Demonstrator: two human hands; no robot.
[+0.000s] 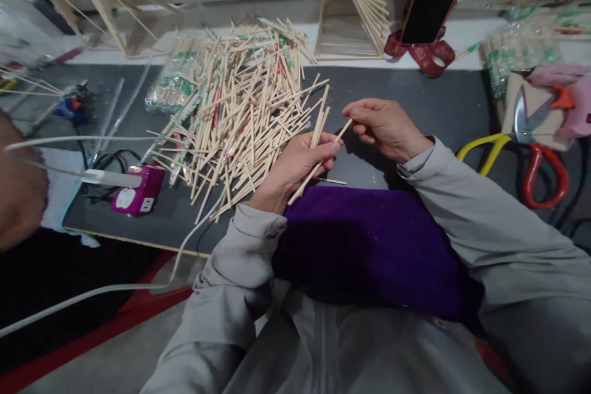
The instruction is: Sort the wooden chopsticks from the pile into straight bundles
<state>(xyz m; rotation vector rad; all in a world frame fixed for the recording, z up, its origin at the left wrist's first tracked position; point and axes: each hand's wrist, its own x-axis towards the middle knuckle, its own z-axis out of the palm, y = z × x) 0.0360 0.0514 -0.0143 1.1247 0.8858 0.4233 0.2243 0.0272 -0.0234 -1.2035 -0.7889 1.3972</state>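
Observation:
My left hand is closed around a few pale wooden sticks that look like chopsticks, their ends jutting above and below the fingers. To its right, my right hand pinches one single chopstick between thumb and fingers; the lower end of this stick reaches the left fingertips. A large loose heap of chopsticks, some with green and red wrapper bits among them, spreads beside and beyond my left hand. A purple cloth covers my lap below both hands.
Yellow-and-red-handled scissors lie at right by a pink object. A stick lattice structure and red ribbon roll stand behind. Wrapped chopstick packs, a magenta power adapter and a white cable are left. Another person's blurred hand shows far left.

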